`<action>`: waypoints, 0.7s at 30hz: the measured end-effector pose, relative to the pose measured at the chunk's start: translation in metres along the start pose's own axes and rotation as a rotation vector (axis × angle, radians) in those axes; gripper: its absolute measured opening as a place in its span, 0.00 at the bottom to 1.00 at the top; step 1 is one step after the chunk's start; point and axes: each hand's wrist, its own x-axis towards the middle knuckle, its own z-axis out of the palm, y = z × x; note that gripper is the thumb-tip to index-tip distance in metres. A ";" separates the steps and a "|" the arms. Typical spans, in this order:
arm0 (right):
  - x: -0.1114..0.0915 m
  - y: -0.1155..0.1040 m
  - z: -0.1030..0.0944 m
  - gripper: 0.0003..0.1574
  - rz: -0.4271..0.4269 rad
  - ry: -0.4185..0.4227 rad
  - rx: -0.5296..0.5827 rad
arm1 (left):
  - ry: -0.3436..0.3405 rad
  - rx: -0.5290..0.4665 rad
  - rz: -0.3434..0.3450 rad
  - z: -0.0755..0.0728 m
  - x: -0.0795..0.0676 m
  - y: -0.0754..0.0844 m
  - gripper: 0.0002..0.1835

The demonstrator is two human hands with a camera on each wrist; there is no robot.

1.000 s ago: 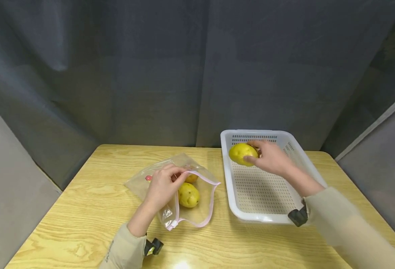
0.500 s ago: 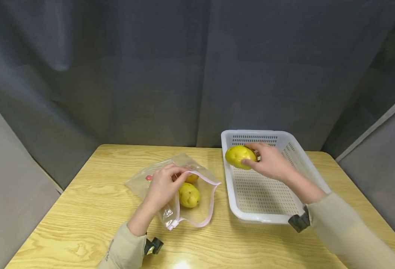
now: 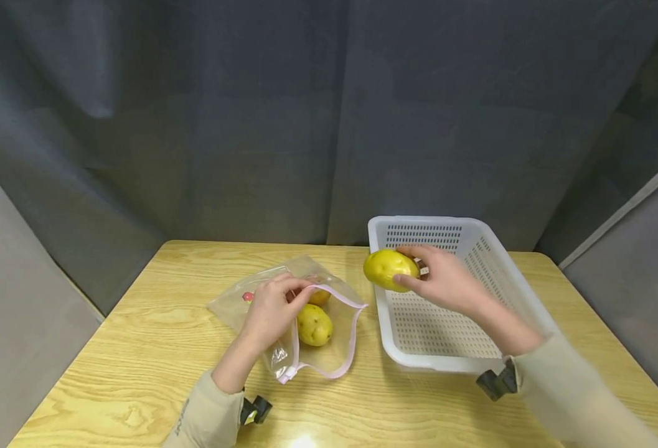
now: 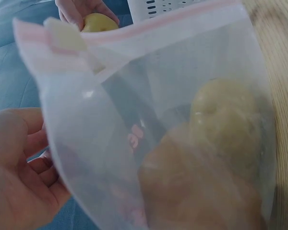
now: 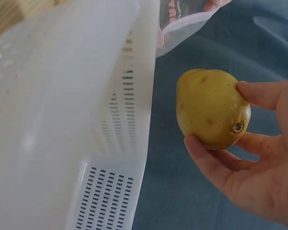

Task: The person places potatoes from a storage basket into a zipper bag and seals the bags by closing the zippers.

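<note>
My left hand (image 3: 269, 314) pinches the pink-edged mouth of a clear zip bag (image 3: 344, 339), which lies on the table with its opening held apart. Inside it sits a yellow potato (image 3: 314, 325); a second, browner one (image 3: 320, 297) is partly hidden behind the rim. In the left wrist view the plastic (image 4: 81, 129) blurs the potatoes (image 4: 225, 115). My right hand (image 3: 446, 280) grips another potato (image 3: 389, 269) between thumb and fingers, over the left rim of a white basket (image 3: 381, 311). The right wrist view shows this potato (image 5: 213, 108) held at the fingertips.
The slotted basket takes up the right part of the wooden table (image 3: 138, 348), a short gap from the bag. A dark curtain (image 3: 250, 124) hangs behind the table, and grey panels (image 3: 20, 280) stand at the sides.
My right hand has carried its potato left and slightly toward me, from inside the basket's outline to over its left rim. The left hand and bag have stayed in place.
</note>
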 end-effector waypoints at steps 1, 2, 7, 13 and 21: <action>-0.001 -0.001 0.001 0.32 -0.002 0.000 0.012 | 0.001 0.000 0.003 0.000 0.000 0.000 0.07; -0.002 -0.002 0.002 0.31 -0.005 0.003 0.021 | 0.001 0.000 0.006 0.000 0.000 0.000 0.07; -0.006 -0.005 0.007 0.31 -0.017 0.019 0.082 | 0.007 -0.003 0.024 0.000 0.001 0.001 0.07; -0.011 -0.010 0.012 0.31 -0.019 0.012 0.144 | 0.016 0.008 0.039 -0.001 0.001 0.001 0.06; -0.017 -0.018 0.019 0.31 -0.020 0.002 0.196 | 0.023 0.000 0.022 0.000 0.001 0.001 0.05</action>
